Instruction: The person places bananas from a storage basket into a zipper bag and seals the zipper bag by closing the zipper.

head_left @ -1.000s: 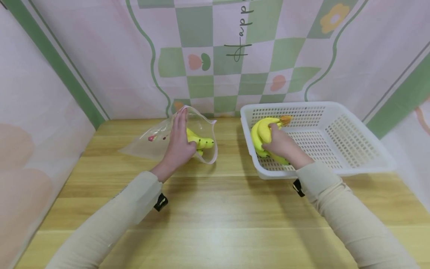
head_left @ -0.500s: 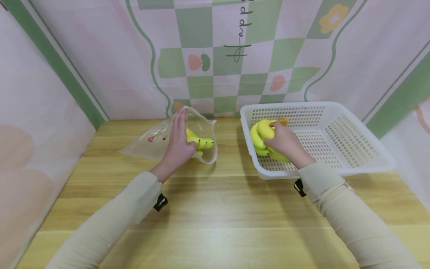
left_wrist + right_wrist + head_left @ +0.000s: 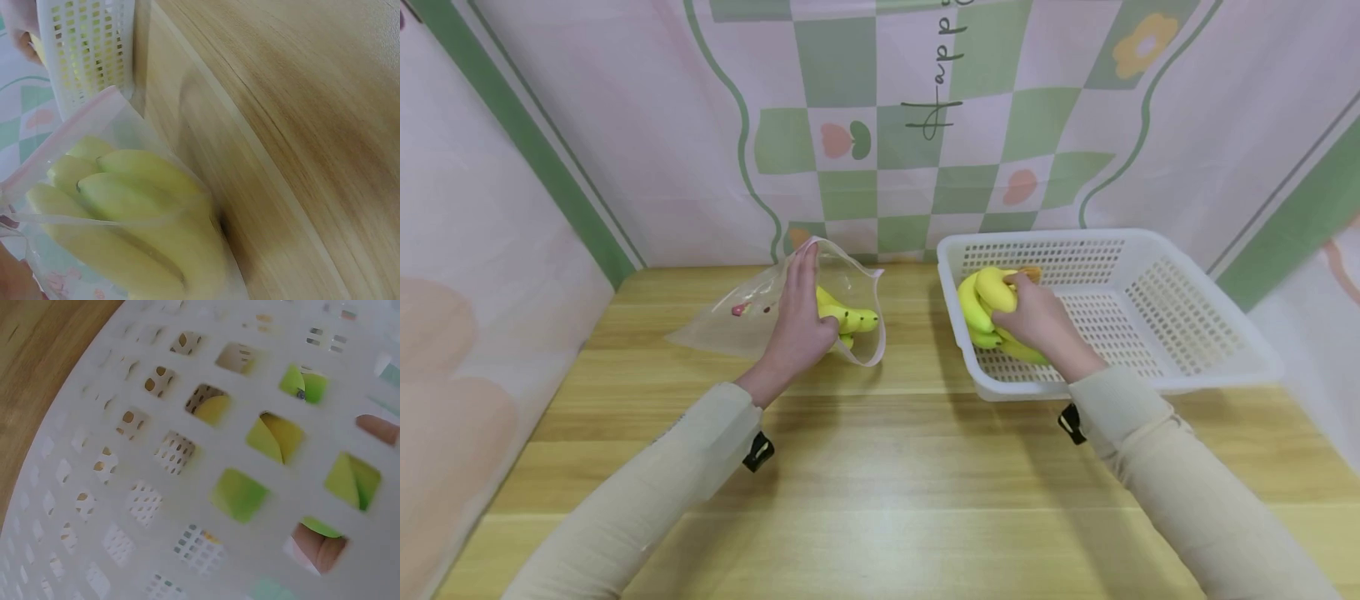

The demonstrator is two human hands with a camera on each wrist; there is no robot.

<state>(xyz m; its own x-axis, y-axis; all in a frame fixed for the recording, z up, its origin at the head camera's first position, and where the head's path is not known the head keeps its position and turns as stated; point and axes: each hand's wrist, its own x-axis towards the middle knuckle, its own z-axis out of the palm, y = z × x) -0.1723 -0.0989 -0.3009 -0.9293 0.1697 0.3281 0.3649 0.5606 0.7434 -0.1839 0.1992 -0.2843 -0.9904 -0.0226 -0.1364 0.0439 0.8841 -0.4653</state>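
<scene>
A clear zip bag (image 3: 722, 321) with pink marks lies on its side at the left, its mouth facing right. Inside it is a bunch of yellow bananas (image 3: 856, 319), partly behind my left hand (image 3: 801, 312); the left wrist view shows these bananas (image 3: 131, 212) through the plastic. My left hand has straight fingers against the mouth's upper rim, with the thumb spread apart lower down. In the white basket (image 3: 1195, 383), my right hand (image 3: 1037, 317) grips a second bunch of bananas (image 3: 973, 304), covering part of its brown stem. Through holes in the basket wall (image 3: 206, 444), the right wrist view shows fingertips and yellow-green peel.
Both bag and basket stand on a wooden table (image 3: 880, 483), with a strip of tabletop between them. A patterned cloth (image 3: 910, 133) hangs behind the table's far edge. The basket's raised rim surrounds the right-hand bunch.
My right hand has shifted slightly rightward on the banana bunch, whose stem end has turned and dipped a little. The left hand and the bag stay where they were.
</scene>
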